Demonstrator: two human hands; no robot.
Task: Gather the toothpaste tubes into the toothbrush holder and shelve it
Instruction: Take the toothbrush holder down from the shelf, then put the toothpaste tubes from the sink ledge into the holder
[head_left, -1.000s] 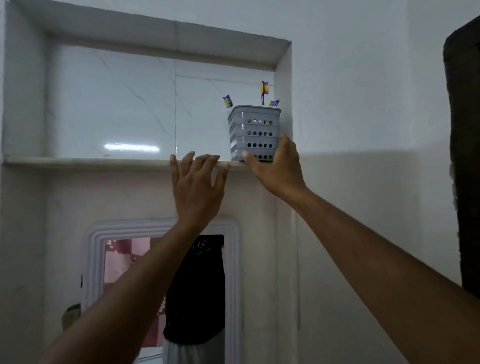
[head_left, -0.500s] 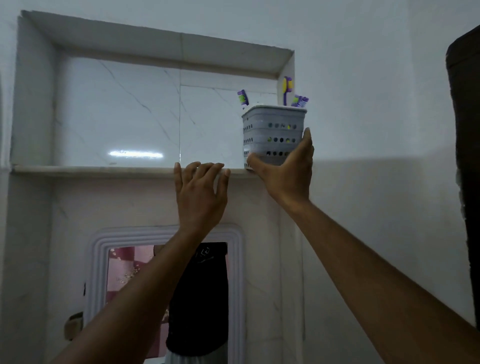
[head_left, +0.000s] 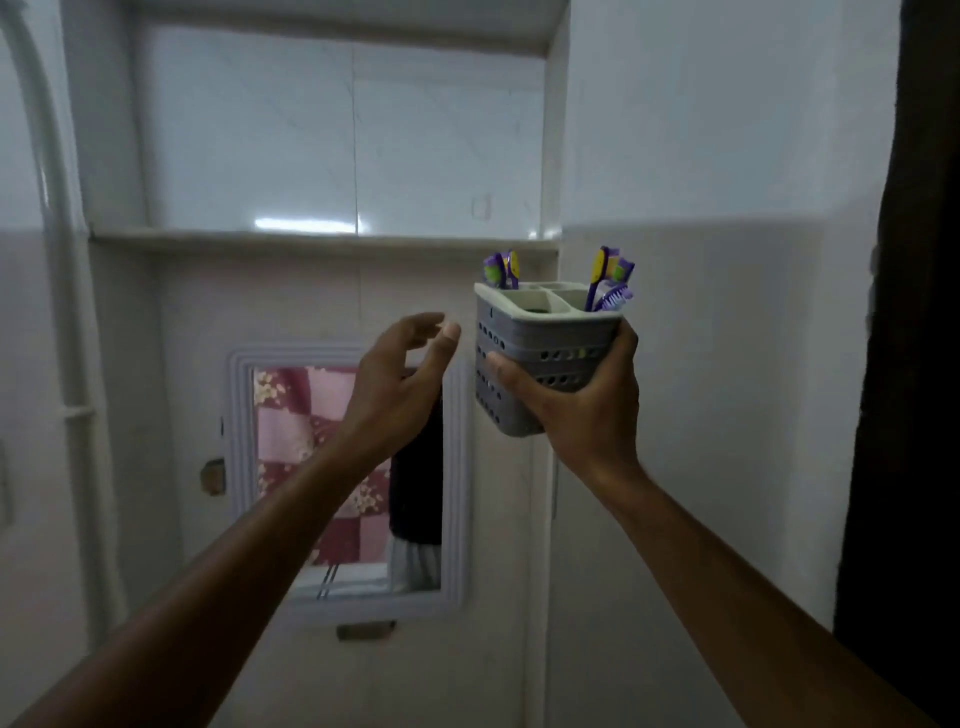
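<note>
My right hand (head_left: 582, 410) grips a grey perforated toothbrush holder (head_left: 540, 332) from below and behind, holding it in the air below the shelf (head_left: 311, 240) of the wall niche. Purple and yellow toothbrushes (head_left: 605, 278) stand in its right compartment, and others (head_left: 501, 269) poke up at its back left. The front compartments look empty from here. I see no toothpaste tube. My left hand (head_left: 400, 384) hovers just left of the holder with fingers curled and apart, holding nothing.
A white-framed mirror (head_left: 343, 483) hangs on the tiled wall below the niche, reflecting pink patterned cloth and a dark garment. A white pipe (head_left: 62, 260) runs down the left side. A dark door edge (head_left: 914, 364) fills the right.
My right hand has lifted the holder off the shelf and brought it down and toward me. My left hand left the shelf edge and dropped beside the holder. The view has tilted down.
</note>
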